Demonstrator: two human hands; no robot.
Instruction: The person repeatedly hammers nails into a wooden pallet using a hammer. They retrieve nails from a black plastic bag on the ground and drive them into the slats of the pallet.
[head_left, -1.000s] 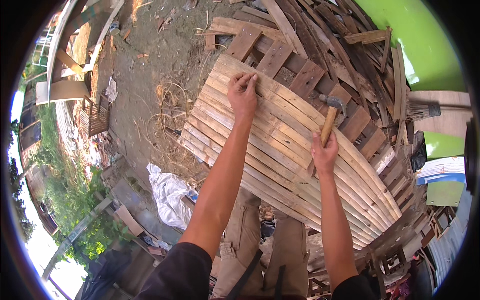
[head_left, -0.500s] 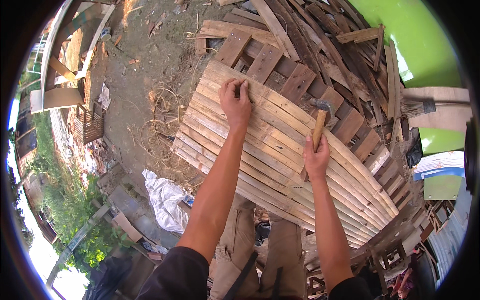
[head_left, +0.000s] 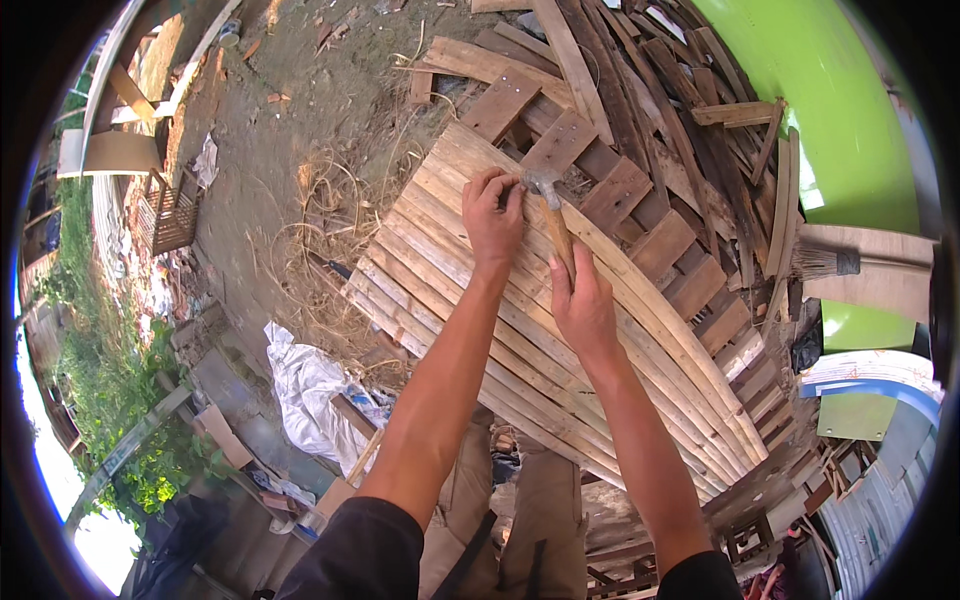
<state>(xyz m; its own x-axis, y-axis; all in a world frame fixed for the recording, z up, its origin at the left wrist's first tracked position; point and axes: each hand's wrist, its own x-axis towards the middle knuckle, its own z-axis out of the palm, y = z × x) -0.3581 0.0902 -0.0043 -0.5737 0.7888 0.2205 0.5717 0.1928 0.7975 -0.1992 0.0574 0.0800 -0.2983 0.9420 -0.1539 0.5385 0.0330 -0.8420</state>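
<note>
My right hand (head_left: 585, 308) is closed around the wooden handle of a hammer (head_left: 557, 228). The metal head has come right up to the fingertips of my left hand (head_left: 492, 225), over the top edge of a panel of pale bamboo slats (head_left: 640, 330). Thumb and fingers of the left hand are pinched together against the slats; whatever sits between them is too small or hidden to make out. The slats lie side by side in a wide sheet in front of my legs, and both forearms reach across it.
Short brown wooden blocks (head_left: 615, 192) stick out along the panel's far right edge. Beyond them lies a heap of old planks (head_left: 700, 150) beside a green surface (head_left: 850, 130). A white sack (head_left: 305, 385) and loose fibre strips (head_left: 325, 220) lie on the ground to the left.
My right hand has swung the hammer left and up the panel, so its head is now at my left fingertips. The left hand keeps its pinch on the slats. The view has shifted slightly.
</note>
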